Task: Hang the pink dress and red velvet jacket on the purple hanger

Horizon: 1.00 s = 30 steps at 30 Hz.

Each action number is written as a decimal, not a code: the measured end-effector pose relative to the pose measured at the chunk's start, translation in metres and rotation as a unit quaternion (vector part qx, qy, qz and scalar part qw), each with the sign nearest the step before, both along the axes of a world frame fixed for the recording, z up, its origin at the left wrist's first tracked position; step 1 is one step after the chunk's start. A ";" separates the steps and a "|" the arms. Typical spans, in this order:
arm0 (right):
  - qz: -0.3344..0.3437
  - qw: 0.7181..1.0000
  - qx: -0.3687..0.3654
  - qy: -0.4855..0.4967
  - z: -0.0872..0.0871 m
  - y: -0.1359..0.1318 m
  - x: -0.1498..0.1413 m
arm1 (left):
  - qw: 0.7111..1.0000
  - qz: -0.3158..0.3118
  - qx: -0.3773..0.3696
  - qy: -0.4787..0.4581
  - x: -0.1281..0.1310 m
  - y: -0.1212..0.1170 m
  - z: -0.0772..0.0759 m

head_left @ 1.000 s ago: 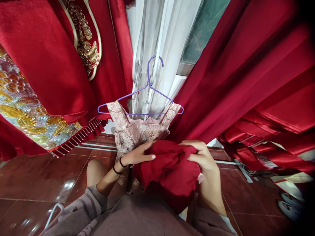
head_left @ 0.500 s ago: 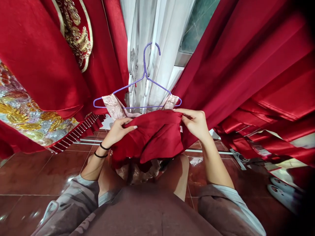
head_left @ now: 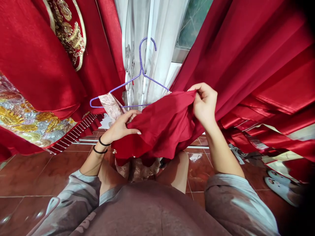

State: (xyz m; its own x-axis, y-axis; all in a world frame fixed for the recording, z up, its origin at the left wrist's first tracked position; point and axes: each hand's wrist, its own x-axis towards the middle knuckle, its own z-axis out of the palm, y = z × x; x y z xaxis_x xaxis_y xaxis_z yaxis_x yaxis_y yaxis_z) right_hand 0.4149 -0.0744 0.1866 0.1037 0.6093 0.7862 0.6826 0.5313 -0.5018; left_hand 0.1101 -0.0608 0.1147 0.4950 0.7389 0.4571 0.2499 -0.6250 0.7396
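Note:
Both hands are on a red garment point(head_left: 159, 127), its kind not plain from here, stretched over my lap. My left hand point(head_left: 123, 127) grips its left side, thumb on top and fingers partly hidden behind the cloth. At the upper right corner, my right hand point(head_left: 205, 101) pinches the edge and holds it raised. Behind the red cloth a purple hanger point(head_left: 141, 70) carries a pale pink brocade garment point(head_left: 110, 105) by its strap; the right end of the hanger is covered by the red cloth. Small beads show along the red garment's lower edge.
Red garments with gold embroidery point(head_left: 71, 36) hang at the left, above a fringe of beaded strips point(head_left: 76, 132). A long red drape point(head_left: 216, 55) hangs at the right. White curtain point(head_left: 162, 42) and white metalwork stand ahead. Slippers point(head_left: 280, 186) lie on the tiled floor point(head_left: 31, 177).
My right hand has moved up and to the right, lifting the red garment's corner over the hanger's right end. My left hand stays on the cloth, slightly shifted.

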 end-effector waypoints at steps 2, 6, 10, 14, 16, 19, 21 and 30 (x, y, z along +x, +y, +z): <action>0.046 0.997 -0.019 0.067 0.010 0.008 0.001 | 0.996 -0.072 -0.016 0.056 -0.002 0.000 -0.006; 0.084 0.982 -0.042 0.162 0.018 0.023 0.007 | 0.992 -0.105 -0.040 0.064 -0.005 0.003 -0.016; 0.076 0.979 -0.083 0.172 0.002 0.040 0.010 | 0.998 -0.021 -0.002 -0.056 0.002 0.000 -0.008; 0.077 0.970 -0.178 0.147 -0.025 0.054 0.005 | 0.996 0.006 0.014 -0.088 0.013 -0.007 0.006; 0.100 0.958 -0.209 0.170 -0.033 0.056 0.001 | 0.994 0.020 -0.016 -0.102 0.015 -0.010 0.007; 0.192 0.917 -0.234 0.259 -0.034 0.052 -0.006 | 0.983 0.030 -0.067 -0.168 0.015 -0.020 0.005; 0.280 0.882 -0.225 0.305 -0.030 0.045 -0.012 | 0.972 -0.056 -0.123 -0.191 0.017 -0.031 0.006; 0.759 0.604 -0.082 0.230 -0.011 0.028 -0.042 | 0.930 -0.215 -0.273 -0.124 0.045 -0.035 -0.025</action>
State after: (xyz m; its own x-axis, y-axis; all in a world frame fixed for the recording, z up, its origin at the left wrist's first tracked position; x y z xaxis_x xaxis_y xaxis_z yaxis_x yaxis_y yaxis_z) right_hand 0.3727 -0.0465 0.1758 -0.4873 0.3429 0.8031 -0.7595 0.2874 -0.5836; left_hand 0.1550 -0.0960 0.0894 0.7272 0.6529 0.2117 -0.1560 -0.1432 0.9773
